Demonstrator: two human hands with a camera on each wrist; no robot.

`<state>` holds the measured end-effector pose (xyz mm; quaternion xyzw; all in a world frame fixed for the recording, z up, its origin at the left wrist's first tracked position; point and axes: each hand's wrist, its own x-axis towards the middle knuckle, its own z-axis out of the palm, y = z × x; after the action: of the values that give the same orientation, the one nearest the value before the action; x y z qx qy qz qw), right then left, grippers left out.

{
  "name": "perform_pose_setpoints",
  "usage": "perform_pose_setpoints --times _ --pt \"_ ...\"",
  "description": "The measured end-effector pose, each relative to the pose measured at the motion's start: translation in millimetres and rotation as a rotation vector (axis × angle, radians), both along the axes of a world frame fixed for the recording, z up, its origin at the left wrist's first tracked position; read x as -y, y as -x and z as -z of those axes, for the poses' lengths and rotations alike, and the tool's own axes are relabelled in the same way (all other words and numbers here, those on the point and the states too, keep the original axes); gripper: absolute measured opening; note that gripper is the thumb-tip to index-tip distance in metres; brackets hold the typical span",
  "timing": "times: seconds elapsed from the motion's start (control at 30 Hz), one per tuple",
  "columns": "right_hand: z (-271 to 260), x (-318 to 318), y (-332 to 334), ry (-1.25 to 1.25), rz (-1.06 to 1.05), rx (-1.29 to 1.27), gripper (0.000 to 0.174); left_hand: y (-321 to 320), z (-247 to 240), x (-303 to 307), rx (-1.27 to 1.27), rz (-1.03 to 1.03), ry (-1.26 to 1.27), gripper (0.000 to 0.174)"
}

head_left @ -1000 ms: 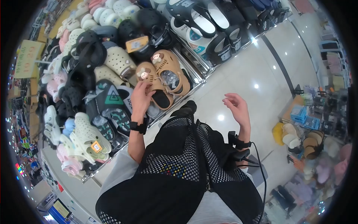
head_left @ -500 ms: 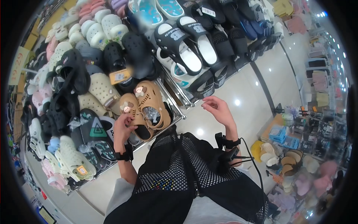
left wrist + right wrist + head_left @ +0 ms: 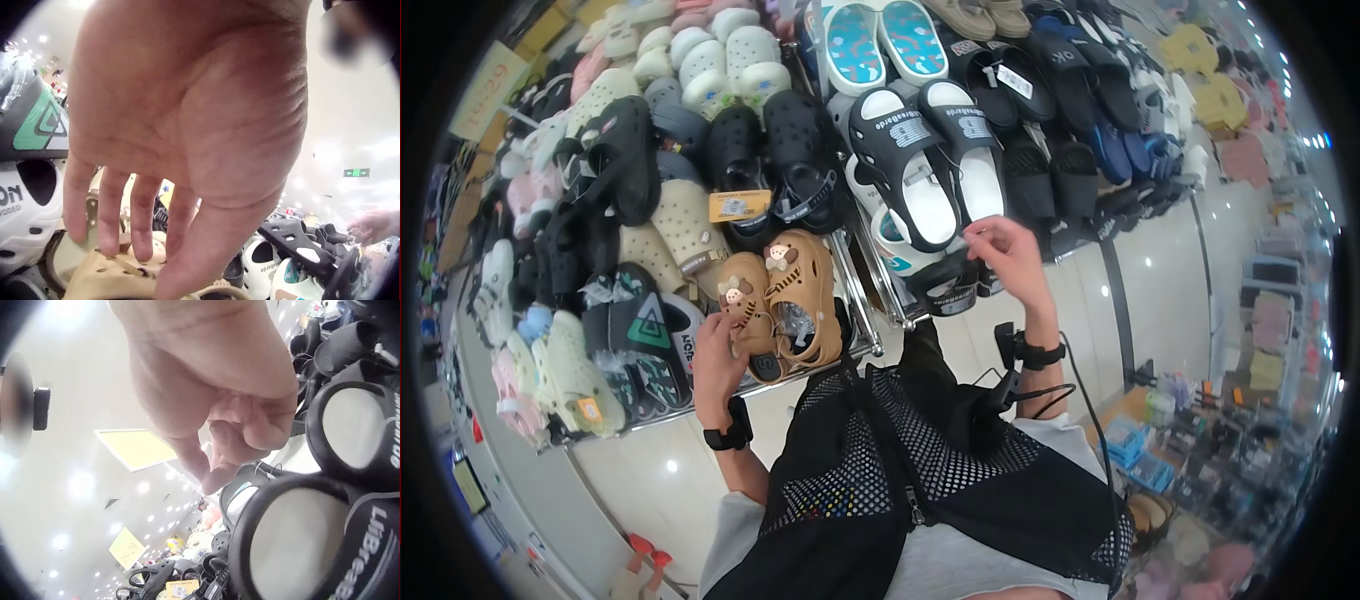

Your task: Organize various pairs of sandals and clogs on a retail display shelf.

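Shoe shop, glossy pale floor (image 3: pixel 1160 250), and a slanted wire display rack (image 3: pixel 862 300) packed with sandals and clogs.

Low at the rack's near edge, the left hand (image 3: pixel 718 362): fingers (image 3: pixel 134 212) nearly straight and a little spread, tips resting on the tan clogs (image 3: pixel 788 290). Nothing wrapped or pinched, only touch on the upper of the nearer one. Pair side by side, toes up the slope, heels at the near edge. A small round charm on each toe, crumpled plastic stuffed into the right-hand one. Just left of the pair, a black slide with a green triangle (image 3: pixel 648 328). Further up the slope, cream clogs (image 3: pixel 680 222), black clogs (image 3: pixel 785 150) and a yellow price tag (image 3: pixel 740 205).

At the near edge of the next section, the right hand (image 3: pixel 1012 255), raised. Fingers curled in, thumb close to forefinger, nothing seen between them in the wrist view. Tips just at the lower end of the black-and-white slides (image 3: pixel 920 165); contact impossible to tell.

Handling, as a judgement: with the tan clogs, probably better to take both by the heels together than to press on the soft uppers. Worth keeping the plastic stuffing inside and not nudging the neighbours crowding the near edge. With the slides, a hold across the broad strap is likely steadier than one at the sole's rim.
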<state>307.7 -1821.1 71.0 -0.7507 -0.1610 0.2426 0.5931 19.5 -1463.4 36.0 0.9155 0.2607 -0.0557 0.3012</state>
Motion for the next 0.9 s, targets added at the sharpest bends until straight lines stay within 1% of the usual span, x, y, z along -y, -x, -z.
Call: perform_pose_setpoints --times 0.03,0.07,0.1,0.17,0.23,0.27,0.3,0.33,0.37,0.4,0.43,0.47,0.5,0.53,0.57,0.63,0.67,0.7,0.77,0.8,0.83,0.9 --pt "-4 2 -16 0.018 -0.003 0.043 0.015 -3 -8 6 -0.008 -0.022 -0.013 0.049" --pt "-6 6 -33 0.053 -0.013 0.069 0.015 -11 -15 12 0.094 -0.037 -0.050 0.048" --pt "-9 8 -50 0.003 -0.014 0.096 0.015 -22 -24 19 0.198 -0.046 -0.088 0.047" --pt "-21 13 -86 0.036 -0.039 0.155 0.017 -54 -46 36 0.152 -0.076 -0.115 0.045" --pt "-21 16 -124 0.034 -0.049 0.255 0.023 -95 -62 49 0.188 -0.147 -0.039 0.042" --pt "-22 17 -139 0.086 -0.069 0.282 0.029 -116 -66 57 0.245 -0.090 -0.100 0.044" --pt "-32 16 -151 0.140 -0.088 0.309 0.035 -142 -69 65 0.239 -0.086 -0.120 0.044" --pt "-33 14 -162 0.123 -0.085 0.301 0.035 -168 -67 71 0.304 -0.132 0.038 0.048" --pt "-34 11 -172 0.171 -0.133 0.321 0.041 -191 -63 74 0.366 -0.179 0.201 0.051" --pt "-32 8 -182 0.221 -0.184 0.342 0.047 -215 -44 71 0.375 -0.224 0.302 0.064" --pt "-24 3 -193 0.210 -0.187 0.336 0.047 -238 -29 67 0.387 -0.270 0.403 0.079" --pt "-11 -4 -205 0.290 -0.174 0.326 0.055 -261 -31 72 0.383 -0.275 0.392 0.079" --pt "-4 -11 -217 0.370 -0.162 0.317 0.063 -285 -35 82 0.311 -0.377 0.458 0.092" --pt "-5 -16 -228 0.428 -0.217 0.263 0.086 -304 -37 90 0.239 -0.477 0.525 0.104" --pt "-3 -21 -236 0.419 -0.217 0.261 0.086 -317 -37 95 0.239 -0.477 0.516 0.104" --pt "9 -29 -245 0.548 -0.303 0.282 0.106 -337 -29 101 0.134 -0.511 0.437 0.120" --pt "16 -32 -246 0.516 -0.280 0.235 0.114 -343 -23 102 0.117 -0.537 0.418 0.118" --pt "26 -33 -248 0.507 -0.258 0.257 0.115 -347 -9 98 0.117 -0.544 0.412 0.118" --pt "39 -35 -253 0.439 -0.253 0.256 0.114 -345 15 89 0.258 -0.455 0.578 0.102" --pt "37 -36 -253 0.438 -0.263 0.245 0.114 -346 11 94 0.271 -0.528 0.574 0.096" --pt "33 -36 -254 0.423 -0.282 0.212 0.113 -347 6 98 0.263 -0.539 0.574 0.096" --pt "34 -39 -254 0.412 -0.312 0.176 0.113 -347 -1 105 0.251 -0.574 0.455 0.095"
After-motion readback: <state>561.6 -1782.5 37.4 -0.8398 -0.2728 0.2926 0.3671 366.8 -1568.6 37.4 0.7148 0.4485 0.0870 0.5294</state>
